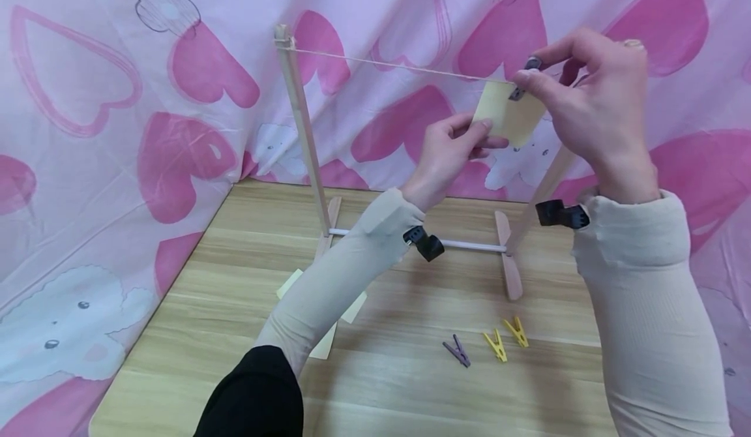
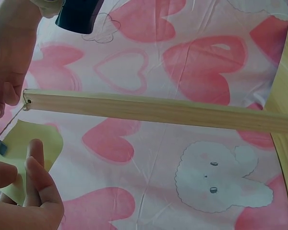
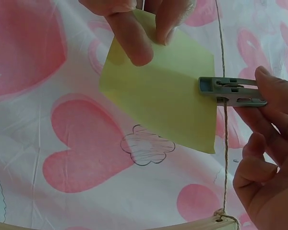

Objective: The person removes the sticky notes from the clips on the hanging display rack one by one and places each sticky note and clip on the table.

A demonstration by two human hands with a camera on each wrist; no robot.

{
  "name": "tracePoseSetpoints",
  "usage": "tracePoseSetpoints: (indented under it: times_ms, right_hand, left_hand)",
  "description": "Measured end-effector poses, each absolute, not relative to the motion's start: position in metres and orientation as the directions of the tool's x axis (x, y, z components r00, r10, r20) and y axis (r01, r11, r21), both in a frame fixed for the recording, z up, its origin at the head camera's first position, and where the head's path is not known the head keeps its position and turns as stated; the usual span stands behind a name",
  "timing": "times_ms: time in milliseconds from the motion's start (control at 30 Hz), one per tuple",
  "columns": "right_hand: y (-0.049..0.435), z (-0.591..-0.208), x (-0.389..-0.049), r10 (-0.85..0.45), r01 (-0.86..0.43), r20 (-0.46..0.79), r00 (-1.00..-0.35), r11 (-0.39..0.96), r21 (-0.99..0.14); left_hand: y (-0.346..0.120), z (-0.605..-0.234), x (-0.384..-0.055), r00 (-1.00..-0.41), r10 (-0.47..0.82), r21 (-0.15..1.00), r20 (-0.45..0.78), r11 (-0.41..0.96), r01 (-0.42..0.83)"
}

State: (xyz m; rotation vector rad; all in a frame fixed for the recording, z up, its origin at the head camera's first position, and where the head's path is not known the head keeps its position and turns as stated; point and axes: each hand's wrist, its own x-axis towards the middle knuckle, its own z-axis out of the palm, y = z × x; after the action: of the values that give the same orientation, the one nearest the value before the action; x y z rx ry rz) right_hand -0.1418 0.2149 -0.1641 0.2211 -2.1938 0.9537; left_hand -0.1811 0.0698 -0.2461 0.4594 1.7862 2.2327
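Observation:
My left hand [image 1: 444,153] pinches a pale yellow paper square [image 3: 158,91] by its lower left part, between thumb and fingers. With thumb and fingertips, my right hand [image 1: 604,101] grips the handle end of a grey clothespin [image 3: 233,91]. In the right wrist view the clothespin lies across the string [image 1: 399,66], its tip over the paper's edge. The paper hangs just below the string, tilted. The string runs from the top of the left wooden post [image 1: 303,120] toward the right post [image 1: 545,189], whose top is hidden behind my right hand.
A white rod [image 1: 472,246] joins the posts' wooden feet on the table [image 1: 176,352]. More yellow papers [image 1: 354,308] lie partly under my left forearm. A purple clothespin [image 1: 457,351] and two yellow clothespins [image 1: 495,346] lie at the front. A pink heart-patterned curtain [image 1: 211,65] hangs behind.

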Motion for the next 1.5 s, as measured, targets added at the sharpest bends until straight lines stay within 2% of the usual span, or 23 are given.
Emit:
tracePoseSetpoints:
  times_ms: [167, 533, 767, 1100, 1500]
  right_hand:
    - [0.212, -0.164, -0.141, 0.129, -0.443, 0.706, -0.696, 0.697, -0.564]
    - [0.206, -0.161, -0.139, 0.224, -0.500, 0.714, -0.663, 0.578, -0.645]
    - [0.209, -0.166, -0.147, 0.200, -0.582, 0.794, -0.574, 0.582, -0.568]
    - [0.206, -0.165, -0.148, 0.265, -0.627, 0.780, -0.567, 0.475, -0.618]
    - [0.205, -0.165, -0.146, 0.272, -0.656, 0.806, -0.525, 0.475, -0.587]
  left_hand:
    - [0.068, -0.248, -0.181, -0.921, 0.379, 0.977, 0.089, -0.212, 0.007]
    - [0.064, -0.251, -0.183, -0.930, 0.354, 0.970, 0.103, -0.243, 0.015]
    - [0.060, -0.255, -0.184, -0.934, 0.341, 0.969, 0.105, -0.246, 0.019]
    - [0.052, -0.259, -0.185, -0.936, 0.338, 0.970, 0.099, -0.243, 0.015]
    - [0.033, -0.265, -0.192, -0.950, 0.291, 0.964, 0.111, -0.264, 0.032]
